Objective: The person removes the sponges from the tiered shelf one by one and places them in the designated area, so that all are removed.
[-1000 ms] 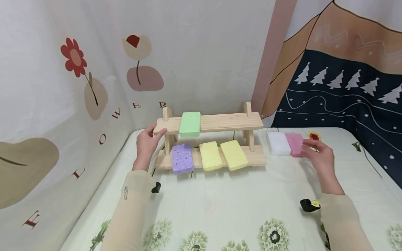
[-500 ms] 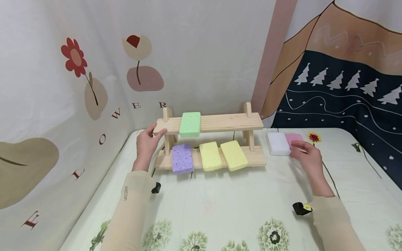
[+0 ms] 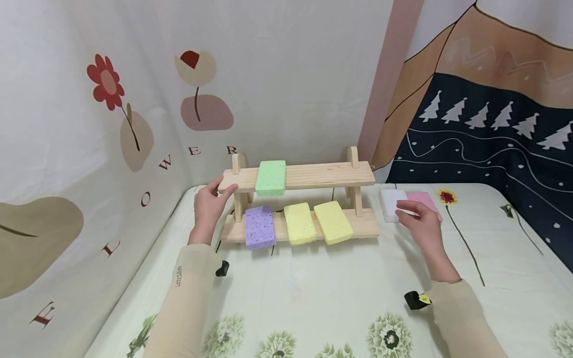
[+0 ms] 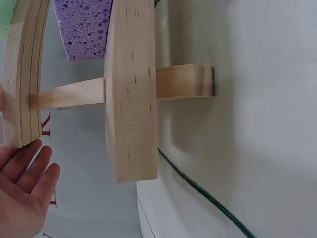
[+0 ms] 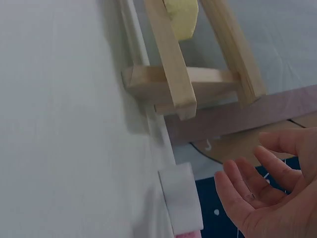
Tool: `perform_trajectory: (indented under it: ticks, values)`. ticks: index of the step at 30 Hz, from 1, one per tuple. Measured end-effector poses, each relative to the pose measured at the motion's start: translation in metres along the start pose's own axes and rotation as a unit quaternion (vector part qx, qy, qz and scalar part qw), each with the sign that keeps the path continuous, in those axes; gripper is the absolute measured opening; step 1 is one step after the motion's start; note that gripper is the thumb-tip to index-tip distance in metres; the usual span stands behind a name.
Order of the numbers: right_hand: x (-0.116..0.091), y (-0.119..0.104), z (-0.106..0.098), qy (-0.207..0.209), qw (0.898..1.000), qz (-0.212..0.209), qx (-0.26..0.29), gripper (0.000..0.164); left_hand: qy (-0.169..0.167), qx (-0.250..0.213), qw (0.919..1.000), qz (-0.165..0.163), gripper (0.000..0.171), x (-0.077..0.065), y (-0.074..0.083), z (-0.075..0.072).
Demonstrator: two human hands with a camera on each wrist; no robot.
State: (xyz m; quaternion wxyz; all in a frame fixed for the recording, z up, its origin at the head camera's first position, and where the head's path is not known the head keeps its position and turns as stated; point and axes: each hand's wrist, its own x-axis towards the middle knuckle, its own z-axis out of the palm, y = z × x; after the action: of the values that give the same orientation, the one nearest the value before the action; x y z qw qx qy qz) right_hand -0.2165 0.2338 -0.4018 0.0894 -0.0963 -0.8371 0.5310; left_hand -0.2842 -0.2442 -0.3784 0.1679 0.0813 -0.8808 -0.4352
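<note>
Printed cloth [image 3: 313,288] underlies a grained wooden rack [image 3: 320,176], left hand [image 3: 208,206] pinching it, right hand [image 3: 423,224] loosely spread.

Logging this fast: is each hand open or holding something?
Left hand: holding the wooden rack by its upper shelf.
Right hand: open, empty, near the white sponge.

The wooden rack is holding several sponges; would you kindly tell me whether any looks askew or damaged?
The rightmost yellow sponge on the lower shelf looks askew, turned more than the purple sponge and the other yellow sponge. I see no damage.
</note>
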Motion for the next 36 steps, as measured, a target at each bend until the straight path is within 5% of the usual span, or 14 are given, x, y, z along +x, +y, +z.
perform_trajectory:
  ticks: [12, 36]
  values:
    - [-0.002, -0.03, 0.023, -0.023, 1.0, -0.017, 0.012, 0.039, 0.005, 0.004, 1.0, 0.002, 0.074, 0.0, -0.003, 0.0]
    - [0.002, -0.089, 0.082, -0.081, 0.987, -0.117, 0.069, 0.033, 0.007, 0.007, 0.9999, 0.002, 0.072, -0.001, 0.0, 0.0]
